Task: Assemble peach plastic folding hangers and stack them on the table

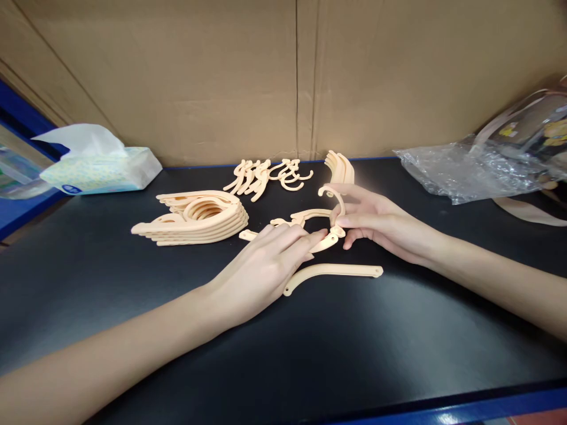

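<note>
My right hand [385, 221] pinches a peach-coloured plastic hanger hook [340, 203], its curve pointing up and to the left. Closed over a hanger arm piece [325, 243] is my left hand [270, 260], pressing it low against the table; the hand hides its middle. The hook's base meets the right end of that arm piece; I cannot tell whether they are joined. Just behind the fingers lie more hanger parts [312, 213], partly covered. A loose curved hanger arm [334, 270] with holes at its ends rests in front of my hands.
Stacked folded hangers [199, 221] lie on the black table [310, 360] at left. Behind are several arm pieces [248, 177], loose hooks [290, 174] and upright curved pieces [340, 168]. A tissue pack [106, 168] stands far left, a clear plastic bag [469, 168] far right, cardboard [199, 77] behind.
</note>
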Demonstrator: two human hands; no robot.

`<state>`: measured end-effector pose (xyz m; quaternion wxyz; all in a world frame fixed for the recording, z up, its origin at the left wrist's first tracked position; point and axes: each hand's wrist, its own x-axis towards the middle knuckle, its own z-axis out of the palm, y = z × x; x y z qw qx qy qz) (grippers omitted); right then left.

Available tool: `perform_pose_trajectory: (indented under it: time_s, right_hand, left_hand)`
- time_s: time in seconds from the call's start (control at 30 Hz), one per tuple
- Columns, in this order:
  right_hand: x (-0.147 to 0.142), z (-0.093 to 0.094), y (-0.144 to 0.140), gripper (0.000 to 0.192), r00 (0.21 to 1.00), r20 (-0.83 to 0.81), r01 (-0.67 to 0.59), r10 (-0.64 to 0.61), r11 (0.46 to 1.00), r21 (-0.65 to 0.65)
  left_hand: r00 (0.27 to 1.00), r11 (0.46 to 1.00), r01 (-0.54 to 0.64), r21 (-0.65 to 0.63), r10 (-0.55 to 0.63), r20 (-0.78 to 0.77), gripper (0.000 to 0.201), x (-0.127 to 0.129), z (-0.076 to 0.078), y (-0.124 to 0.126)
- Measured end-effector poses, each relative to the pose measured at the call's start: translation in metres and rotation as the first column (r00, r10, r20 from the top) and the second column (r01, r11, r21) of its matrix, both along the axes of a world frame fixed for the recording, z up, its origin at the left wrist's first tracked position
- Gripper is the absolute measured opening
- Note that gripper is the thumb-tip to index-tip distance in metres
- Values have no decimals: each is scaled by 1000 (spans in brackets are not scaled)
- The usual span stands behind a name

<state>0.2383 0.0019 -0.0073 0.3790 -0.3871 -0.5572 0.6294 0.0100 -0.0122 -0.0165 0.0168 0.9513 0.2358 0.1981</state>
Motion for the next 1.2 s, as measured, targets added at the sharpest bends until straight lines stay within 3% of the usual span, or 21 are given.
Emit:
perform_pose_trajectory:
  time_s: [0.6,1.2]
  right_hand:
    - [1,2,-1,62,999,-43,-12,11,999,-33]
    - [-1,3,-3,62,999,12,-40,41,999,-13]
  left_hand:
    - [997,997,-53,52,50,63,32,3,2,-1]
    - [997,999,-36,3,36,64,27,0,3,1]
